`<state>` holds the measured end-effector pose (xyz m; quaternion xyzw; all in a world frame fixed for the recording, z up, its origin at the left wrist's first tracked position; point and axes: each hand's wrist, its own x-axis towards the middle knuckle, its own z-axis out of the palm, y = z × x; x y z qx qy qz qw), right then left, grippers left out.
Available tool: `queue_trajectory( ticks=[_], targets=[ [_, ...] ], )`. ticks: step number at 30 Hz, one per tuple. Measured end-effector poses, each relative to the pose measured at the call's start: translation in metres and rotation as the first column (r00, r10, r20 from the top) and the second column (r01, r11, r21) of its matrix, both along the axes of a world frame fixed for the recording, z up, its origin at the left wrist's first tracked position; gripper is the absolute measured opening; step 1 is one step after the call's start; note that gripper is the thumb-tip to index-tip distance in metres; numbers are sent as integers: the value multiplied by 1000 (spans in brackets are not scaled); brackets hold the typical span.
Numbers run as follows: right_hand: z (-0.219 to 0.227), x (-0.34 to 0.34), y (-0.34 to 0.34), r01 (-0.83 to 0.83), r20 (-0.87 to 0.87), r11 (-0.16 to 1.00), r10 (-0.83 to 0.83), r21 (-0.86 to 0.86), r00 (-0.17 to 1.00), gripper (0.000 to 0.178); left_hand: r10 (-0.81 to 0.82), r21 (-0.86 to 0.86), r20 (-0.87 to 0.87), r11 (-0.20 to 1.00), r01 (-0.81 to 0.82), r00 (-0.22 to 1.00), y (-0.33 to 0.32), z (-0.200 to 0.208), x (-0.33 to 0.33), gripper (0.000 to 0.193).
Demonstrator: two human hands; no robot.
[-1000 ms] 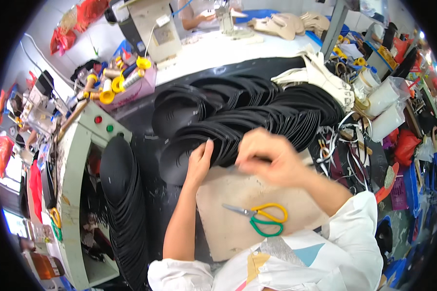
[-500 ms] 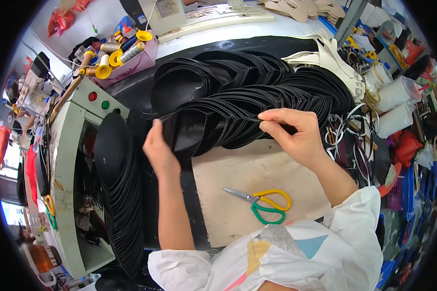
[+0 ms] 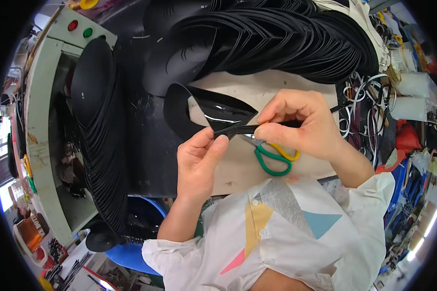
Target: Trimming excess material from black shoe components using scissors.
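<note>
At the left stood one pale cabinet (image 3: 41, 82) with two buttons, one red (image 3: 73, 25) and one green (image 3: 88, 32); a pair of scissors (image 3: 27, 167) hung at its left side. Right of it lay one long stack (image 3: 98, 92) of black pieces, too tightly layered to count, and near its lower end sat one blue tub (image 3: 131, 259). Next came one loose black piece (image 3: 175, 109), curved and glossy inside, held up over the near part of the table. The left hand (image 3: 197, 165) pinched its near edge, thumb and forefinger pressed together on it. One narrow black strip (image 3: 246, 129) ran from there to the right. Under the hands, on one beige board (image 3: 233, 179), lay a second pair of scissors (image 3: 272, 164), its blades partly hidden. The right hand (image 3: 303, 123) pinched the strip between thumb and forefinger, the other fingers curled. On the far side were two rows (image 3: 276, 41) of black pieces, and at the far right one bundle of white straps (image 3: 369, 34).
</note>
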<state>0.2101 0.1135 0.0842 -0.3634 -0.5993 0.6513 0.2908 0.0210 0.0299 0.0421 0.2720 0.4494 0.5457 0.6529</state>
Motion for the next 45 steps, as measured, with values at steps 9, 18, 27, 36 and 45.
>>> queue_trajectory(
  ticks=[9,18,27,36,45],
  targets=[
    [-11,-14,-1,-51,8,990,52,-132,999,12,-69,18,-80,997,71,994,-10,2,5,11],
    [-11,-14,-4,-32,112,991,46,-127,993,11,-35,54,-220,997,48,975,-7,4,14,11],
    [2,2,-5,-226,515,920,32,319,856,19,332,285,-604,939,-192,724,-13,-26,6,32],
    [-4,-2,-22,-199,306,473,-161,858,938,18,384,283,-409,916,-285,828,-18,-26,6,37],
    [-15,-3,-9,-128,268,859,-11,495,963,11,236,198,-257,962,-188,937,-35,-25,-10,36]
  ],
)
